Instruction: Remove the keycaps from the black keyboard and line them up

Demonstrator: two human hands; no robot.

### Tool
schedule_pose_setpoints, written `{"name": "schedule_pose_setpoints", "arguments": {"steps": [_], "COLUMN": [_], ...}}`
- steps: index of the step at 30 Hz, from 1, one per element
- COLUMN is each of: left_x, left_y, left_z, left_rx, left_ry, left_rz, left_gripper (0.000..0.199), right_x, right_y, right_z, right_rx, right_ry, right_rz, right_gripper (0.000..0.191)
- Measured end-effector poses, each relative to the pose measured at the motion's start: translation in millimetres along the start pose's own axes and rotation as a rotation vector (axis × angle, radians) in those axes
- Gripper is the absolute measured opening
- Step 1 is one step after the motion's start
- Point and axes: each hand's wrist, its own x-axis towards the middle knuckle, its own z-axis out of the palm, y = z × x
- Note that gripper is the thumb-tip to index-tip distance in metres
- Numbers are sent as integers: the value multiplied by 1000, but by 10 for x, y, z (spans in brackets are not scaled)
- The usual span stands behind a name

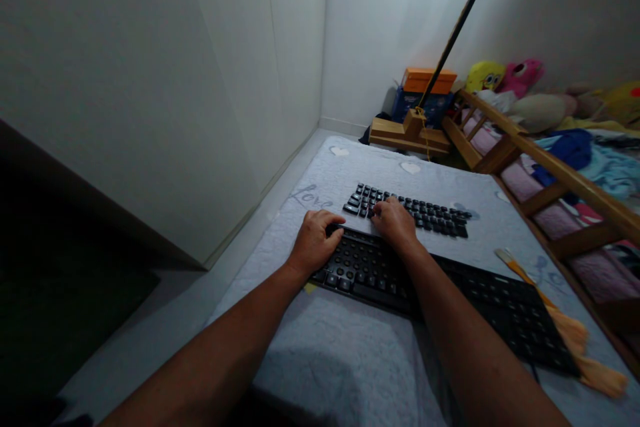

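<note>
A black keyboard (380, 260) lies across the bedspread, with many keycaps off its left part and bare round key posts showing. My left hand (315, 240) is closed on its far left corner, thumb on top. Beyond the keyboard, loose black keycaps (430, 215) are laid out in rows. Over the left part of these rows is my right hand (395, 221), its fingertips pinched together at a keycap; the fingers partly hide it. My right forearm covers the middle of the keyboard.
A brush (517, 267) and an orange cloth (570, 330) lie right of the keyboard. A wooden bed rail (560, 173) runs along the right side, a white cabinet (225, 80) along the left. At the back stands a wooden base (410, 132) with a slanting dark pole (457, 30).
</note>
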Motion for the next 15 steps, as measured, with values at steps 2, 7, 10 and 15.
{"name": "schedule_pose_setpoints", "arguments": {"steps": [2, 7, 10, 15], "left_x": [-1, 3, 7, 5], "left_y": [-5, -7, -2, -16], "left_z": [1, 5, 4, 6], "left_rx": [-1, -3, -4, -13], "left_ry": [1, -1, -10, -6], "left_rz": [0, 4, 0, 6], "left_gripper": [16, 16, 16, 15], "right_x": [2, 3, -1, -3], "right_y": [2, 4, -2, 2], "right_z": [2, 12, 11, 12], "right_rx": [-1, 2, 6, 12], "right_ry": [3, 6, 6, 6], "right_rz": [0, -2, 0, 2], "right_gripper": [17, 18, 18, 18]}}
